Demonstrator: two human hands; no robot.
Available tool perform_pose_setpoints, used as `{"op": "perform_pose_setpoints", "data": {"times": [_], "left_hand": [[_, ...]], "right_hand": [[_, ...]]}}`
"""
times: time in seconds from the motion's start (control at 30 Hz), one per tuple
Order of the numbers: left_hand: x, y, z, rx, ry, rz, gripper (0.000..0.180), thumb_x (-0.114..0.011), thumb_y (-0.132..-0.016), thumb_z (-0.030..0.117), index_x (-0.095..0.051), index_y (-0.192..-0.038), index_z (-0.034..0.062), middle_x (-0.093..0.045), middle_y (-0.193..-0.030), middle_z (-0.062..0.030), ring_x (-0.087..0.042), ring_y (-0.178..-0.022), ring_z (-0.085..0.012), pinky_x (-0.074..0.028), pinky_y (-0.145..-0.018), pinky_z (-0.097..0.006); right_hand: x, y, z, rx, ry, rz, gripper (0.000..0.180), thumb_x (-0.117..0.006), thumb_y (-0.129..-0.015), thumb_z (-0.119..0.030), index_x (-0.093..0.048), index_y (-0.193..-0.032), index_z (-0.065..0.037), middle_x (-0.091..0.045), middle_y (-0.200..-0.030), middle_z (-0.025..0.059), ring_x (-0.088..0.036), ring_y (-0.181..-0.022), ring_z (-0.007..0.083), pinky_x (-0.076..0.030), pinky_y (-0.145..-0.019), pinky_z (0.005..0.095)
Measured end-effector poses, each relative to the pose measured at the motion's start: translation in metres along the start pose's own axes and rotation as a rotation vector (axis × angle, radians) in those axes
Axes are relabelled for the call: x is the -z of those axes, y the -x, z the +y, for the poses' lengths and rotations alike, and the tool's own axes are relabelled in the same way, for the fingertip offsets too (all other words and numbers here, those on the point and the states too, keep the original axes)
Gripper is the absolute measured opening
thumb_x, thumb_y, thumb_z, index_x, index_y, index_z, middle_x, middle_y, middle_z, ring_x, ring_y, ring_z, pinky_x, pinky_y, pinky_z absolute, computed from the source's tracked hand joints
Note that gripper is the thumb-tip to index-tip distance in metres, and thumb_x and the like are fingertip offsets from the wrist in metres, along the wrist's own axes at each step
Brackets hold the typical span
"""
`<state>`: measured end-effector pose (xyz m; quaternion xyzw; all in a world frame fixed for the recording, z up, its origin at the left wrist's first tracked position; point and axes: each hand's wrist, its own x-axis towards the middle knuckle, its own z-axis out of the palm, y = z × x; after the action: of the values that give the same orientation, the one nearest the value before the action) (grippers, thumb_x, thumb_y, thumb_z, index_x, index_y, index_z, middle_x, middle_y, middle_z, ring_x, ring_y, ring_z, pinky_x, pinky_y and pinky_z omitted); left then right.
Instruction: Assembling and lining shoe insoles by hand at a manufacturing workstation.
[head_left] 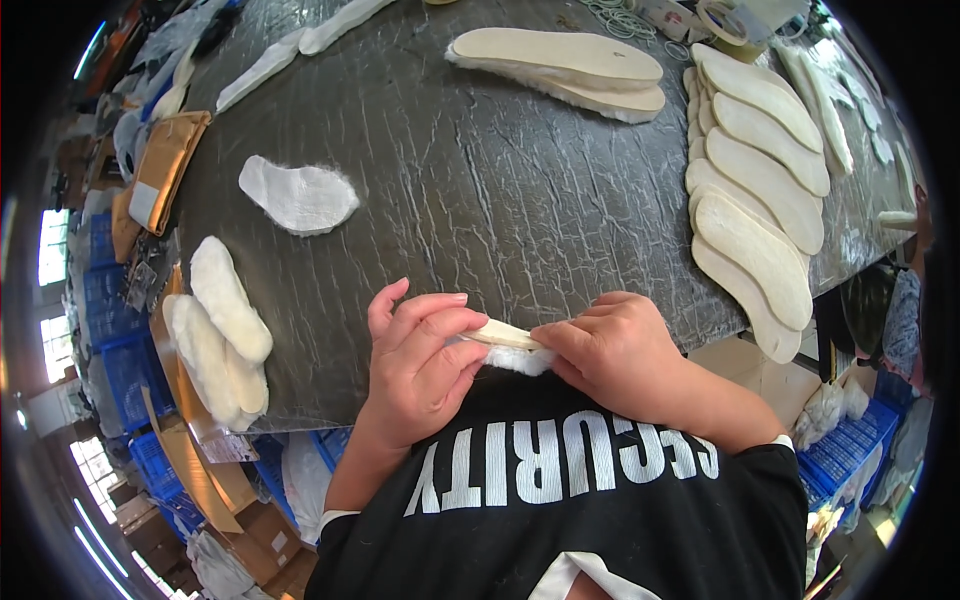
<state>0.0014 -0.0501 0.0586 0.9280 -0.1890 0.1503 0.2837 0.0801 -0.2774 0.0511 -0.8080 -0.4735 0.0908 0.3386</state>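
Observation:
Between my two hands, at the near edge of the table, is a cream insole [497, 334] with white fleece [520, 359] showing along its lower side. The fingers and thumb of my left hand [425, 355] pinch its left end. My right hand [620, 350] is closed on the other end, thumb and forefinger pressed together there. Much of the insole is covered by my fingers. A single white fleecy insole piece [298, 196] lies apart on the table, up and to the left of my hands.
Fleecy insoles [228, 300] lie at the table's left edge. Overlapping cream insoles [765, 180] line the right side, and a fleece-backed stack [560, 62] lies at the far side. Tape rolls [728, 28] sit far right. Blue crates [845, 450] stand below the table.

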Motion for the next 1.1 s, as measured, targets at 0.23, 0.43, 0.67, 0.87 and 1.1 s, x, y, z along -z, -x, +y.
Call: {"op": "perform_pose_setpoints", "data": {"times": [0.23, 0.43, 0.67, 0.87, 1.1], "left_hand": [[-0.003, -0.001, 0.000, -0.005, 0.038, 0.004, 0.018, -0.075, -0.073, 0.006, -0.060, -0.081, 0.0103, -0.066, -0.094, -0.0012, -0.067, -0.096, -0.0227, -0.035, -0.099, -0.055], [-0.006, 0.000, 0.002, -0.028, 0.092, 0.014, 0.017, -0.072, -0.077, 0.007, -0.057, -0.084, 0.0098, -0.066, -0.093, -0.0020, -0.067, -0.093, -0.0234, -0.037, -0.097, -0.055], [-0.008, 0.004, 0.001, -0.043, 0.131, 0.037, 0.016, -0.071, -0.080, 0.007, -0.056, -0.086, 0.0089, -0.066, -0.095, -0.0046, -0.067, -0.093, -0.0251, -0.041, -0.093, -0.054], [-0.009, 0.003, 0.001, -0.038, 0.116, 0.040, 0.024, -0.075, -0.076, 0.007, -0.058, -0.094, 0.0087, -0.065, -0.104, -0.0073, -0.067, -0.095, -0.0258, -0.041, -0.095, -0.055], [-0.012, -0.004, 0.008, -0.044, -0.041, 0.070, 0.028, -0.079, -0.068, 0.008, -0.066, -0.093, 0.0112, -0.063, -0.105, -0.0046, -0.062, -0.100, -0.0223, -0.036, -0.098, -0.054]], "right_hand": [[0.004, 0.000, -0.002, 0.001, 0.051, -0.062, 0.030, -0.075, -0.068, -0.013, -0.067, -0.097, -0.007, -0.070, -0.078, 0.0019, -0.068, -0.067, 0.0193, -0.051, -0.066, 0.0359], [-0.005, -0.001, -0.001, 0.070, 0.123, 0.060, 0.019, -0.072, -0.066, -0.021, -0.058, -0.074, -0.011, -0.059, -0.062, -0.0006, -0.063, -0.059, 0.0172, -0.045, -0.060, 0.0335], [-0.002, -0.003, -0.002, 0.128, 0.084, 0.083, 0.020, -0.071, -0.065, -0.020, -0.053, -0.068, -0.012, -0.056, -0.059, -0.0011, -0.061, -0.057, 0.0171, -0.045, -0.059, 0.0327], [-0.007, -0.002, 0.000, 0.092, 0.119, 0.119, 0.019, -0.070, -0.065, -0.019, -0.053, -0.069, -0.011, -0.057, -0.059, -0.0005, -0.061, -0.057, 0.0173, -0.044, -0.058, 0.0328], [-0.006, -0.003, 0.000, 0.037, 0.112, 0.127, 0.022, -0.073, -0.065, -0.019, -0.054, -0.072, -0.011, -0.058, -0.061, 0.0002, -0.062, -0.058, 0.0184, -0.043, -0.058, 0.0340]]}}
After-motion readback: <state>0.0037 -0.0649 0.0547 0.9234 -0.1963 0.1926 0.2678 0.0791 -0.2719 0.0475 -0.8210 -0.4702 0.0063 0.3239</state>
